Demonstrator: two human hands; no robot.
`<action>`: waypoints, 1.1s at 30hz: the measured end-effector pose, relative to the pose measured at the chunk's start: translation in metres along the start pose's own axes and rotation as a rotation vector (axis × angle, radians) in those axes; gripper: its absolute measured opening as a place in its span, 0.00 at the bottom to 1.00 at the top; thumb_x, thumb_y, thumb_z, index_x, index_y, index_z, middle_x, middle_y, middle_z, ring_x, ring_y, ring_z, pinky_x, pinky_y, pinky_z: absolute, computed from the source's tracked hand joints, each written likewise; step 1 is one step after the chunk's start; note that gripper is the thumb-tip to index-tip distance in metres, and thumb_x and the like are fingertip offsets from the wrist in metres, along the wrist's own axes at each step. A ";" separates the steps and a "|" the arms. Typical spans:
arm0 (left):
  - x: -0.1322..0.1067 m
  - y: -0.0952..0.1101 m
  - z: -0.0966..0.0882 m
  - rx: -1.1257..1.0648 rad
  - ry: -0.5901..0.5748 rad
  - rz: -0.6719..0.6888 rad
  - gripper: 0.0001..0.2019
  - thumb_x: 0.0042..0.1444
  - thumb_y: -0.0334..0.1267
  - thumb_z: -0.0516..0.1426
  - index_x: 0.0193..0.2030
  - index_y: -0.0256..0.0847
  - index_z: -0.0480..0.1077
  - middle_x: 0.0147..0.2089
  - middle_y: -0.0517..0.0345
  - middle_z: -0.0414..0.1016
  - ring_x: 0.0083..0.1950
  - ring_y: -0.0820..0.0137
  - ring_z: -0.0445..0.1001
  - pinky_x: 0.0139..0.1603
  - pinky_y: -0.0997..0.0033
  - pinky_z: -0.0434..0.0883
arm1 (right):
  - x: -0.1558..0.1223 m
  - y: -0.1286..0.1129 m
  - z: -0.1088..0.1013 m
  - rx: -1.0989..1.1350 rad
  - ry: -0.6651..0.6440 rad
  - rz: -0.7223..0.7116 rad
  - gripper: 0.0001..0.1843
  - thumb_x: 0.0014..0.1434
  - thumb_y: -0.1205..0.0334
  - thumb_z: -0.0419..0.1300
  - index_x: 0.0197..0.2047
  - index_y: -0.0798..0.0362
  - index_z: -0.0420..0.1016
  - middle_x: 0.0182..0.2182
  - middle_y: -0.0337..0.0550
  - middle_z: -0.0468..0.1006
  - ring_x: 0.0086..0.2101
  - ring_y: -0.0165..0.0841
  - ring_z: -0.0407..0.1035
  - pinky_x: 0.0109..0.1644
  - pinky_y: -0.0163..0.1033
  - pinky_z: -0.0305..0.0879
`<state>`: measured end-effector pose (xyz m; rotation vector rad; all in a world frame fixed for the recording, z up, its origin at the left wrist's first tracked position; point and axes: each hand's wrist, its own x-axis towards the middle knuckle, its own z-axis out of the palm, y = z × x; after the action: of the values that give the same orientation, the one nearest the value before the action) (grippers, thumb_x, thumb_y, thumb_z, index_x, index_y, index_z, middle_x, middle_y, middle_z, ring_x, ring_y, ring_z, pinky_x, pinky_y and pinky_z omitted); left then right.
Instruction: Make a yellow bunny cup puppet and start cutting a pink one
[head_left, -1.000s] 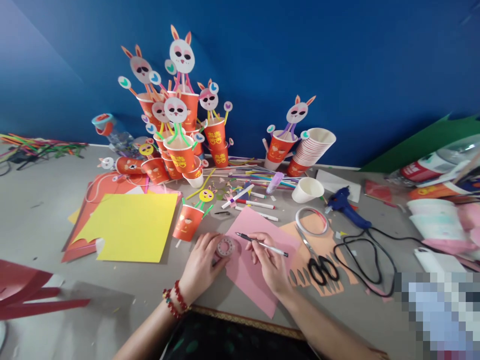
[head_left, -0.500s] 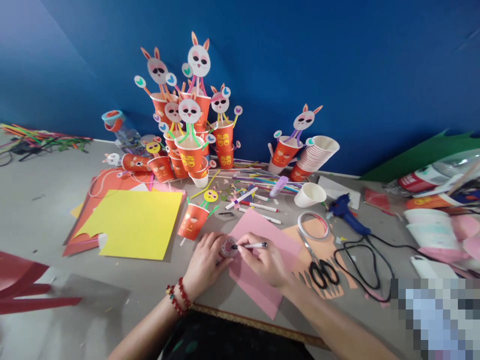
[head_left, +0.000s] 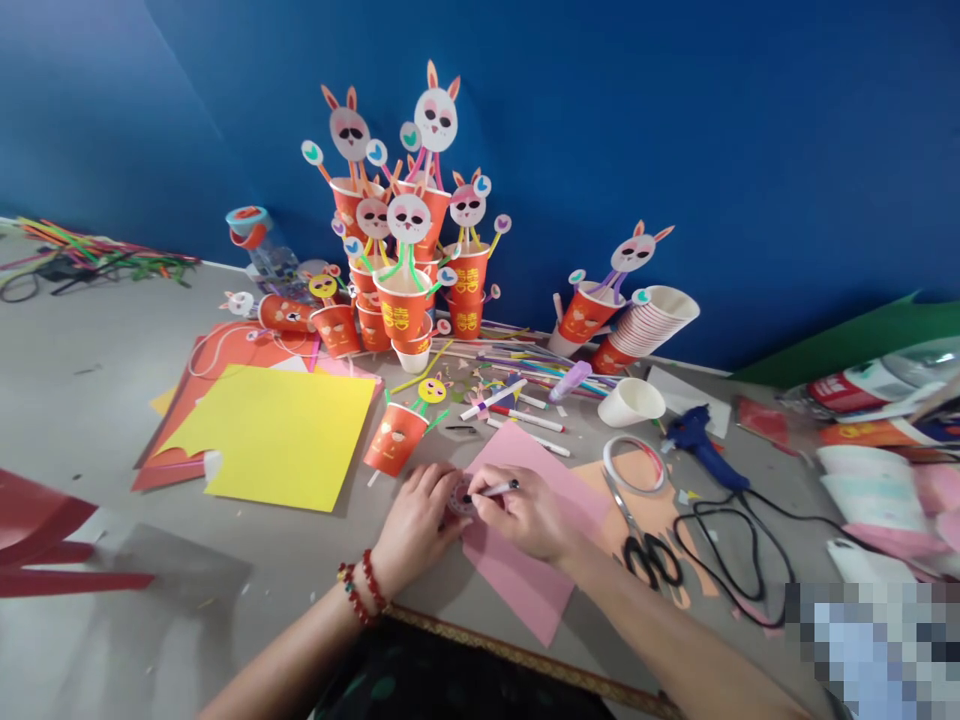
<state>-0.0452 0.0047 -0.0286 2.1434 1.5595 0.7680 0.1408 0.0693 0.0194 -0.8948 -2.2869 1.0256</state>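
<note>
My left hand (head_left: pixel 421 515), with beaded bracelets at the wrist, closes its thumb and fingers around the edge of a small round patterned disc (head_left: pixel 459 497) in pink and white. In my right hand (head_left: pixel 525 512) is a slim white marker pen (head_left: pixel 501 488), its dark tip touching the disc's face. A sheet of pink paper (head_left: pixel 517 590) lies beneath my right hand. Just beyond my left hand leans a red paper cup (head_left: pixel 394 440) topped by a yellow paper face. Fingers hide part of the disc.
Yellow paper (head_left: pixel 289 440) lies at left. Scissors (head_left: pixel 649 555), a tape roll (head_left: pixel 636 465) and a blue glue gun (head_left: pixel 701 445) with looping cord are to the right. Decorated bunny cups (head_left: pixel 401 300) stack against the blue wall, near scattered markers (head_left: pixel 532 420) and a cup stack (head_left: pixel 649 325).
The camera view has turned slightly left, so the things on the table appear farther right. The pen tip and my right hand have shifted a little over the disc; both hands keep their hold.
</note>
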 end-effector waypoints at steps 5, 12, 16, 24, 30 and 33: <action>0.001 0.001 -0.001 -0.010 0.006 0.003 0.20 0.59 0.41 0.61 0.57 0.43 0.65 0.55 0.47 0.71 0.53 0.54 0.70 0.53 0.51 0.71 | 0.001 0.004 0.001 0.018 -0.021 0.006 0.07 0.62 0.66 0.55 0.33 0.48 0.72 0.30 0.37 0.79 0.31 0.34 0.72 0.36 0.36 0.63; 0.001 0.003 -0.002 -0.009 -0.008 -0.023 0.20 0.58 0.38 0.62 0.56 0.43 0.65 0.54 0.48 0.71 0.52 0.55 0.70 0.53 0.52 0.71 | 0.000 0.007 0.003 0.034 -0.015 0.030 0.07 0.62 0.66 0.55 0.33 0.48 0.71 0.27 0.36 0.77 0.29 0.33 0.71 0.36 0.35 0.62; 0.001 0.003 -0.003 -0.007 -0.003 -0.021 0.19 0.58 0.39 0.62 0.55 0.43 0.66 0.54 0.48 0.71 0.53 0.55 0.70 0.53 0.52 0.72 | 0.001 0.008 0.004 0.062 -0.031 0.026 0.08 0.62 0.67 0.54 0.33 0.48 0.71 0.28 0.36 0.77 0.30 0.33 0.71 0.37 0.35 0.63; 0.001 0.002 -0.003 -0.007 -0.012 -0.021 0.21 0.56 0.37 0.63 0.56 0.43 0.65 0.55 0.49 0.71 0.53 0.55 0.70 0.53 0.52 0.71 | 0.004 0.016 0.006 0.104 -0.013 -0.008 0.08 0.64 0.65 0.53 0.35 0.48 0.73 0.32 0.39 0.79 0.34 0.36 0.73 0.41 0.38 0.66; 0.001 0.004 -0.004 -0.008 -0.013 -0.019 0.22 0.57 0.37 0.62 0.57 0.43 0.65 0.55 0.49 0.71 0.53 0.56 0.69 0.54 0.53 0.71 | 0.002 0.016 0.003 -0.022 -0.045 -0.128 0.08 0.65 0.65 0.53 0.35 0.49 0.70 0.30 0.41 0.77 0.32 0.36 0.70 0.39 0.39 0.62; 0.001 0.003 -0.003 -0.005 -0.008 -0.016 0.23 0.58 0.38 0.62 0.59 0.42 0.64 0.55 0.48 0.71 0.54 0.55 0.70 0.55 0.52 0.71 | 0.002 0.011 0.002 -0.144 -0.061 -0.179 0.09 0.65 0.67 0.51 0.33 0.49 0.68 0.28 0.41 0.74 0.30 0.36 0.66 0.37 0.38 0.58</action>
<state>-0.0448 0.0046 -0.0238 2.1251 1.5672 0.7561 0.1419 0.0750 0.0099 -0.7066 -2.4662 0.8309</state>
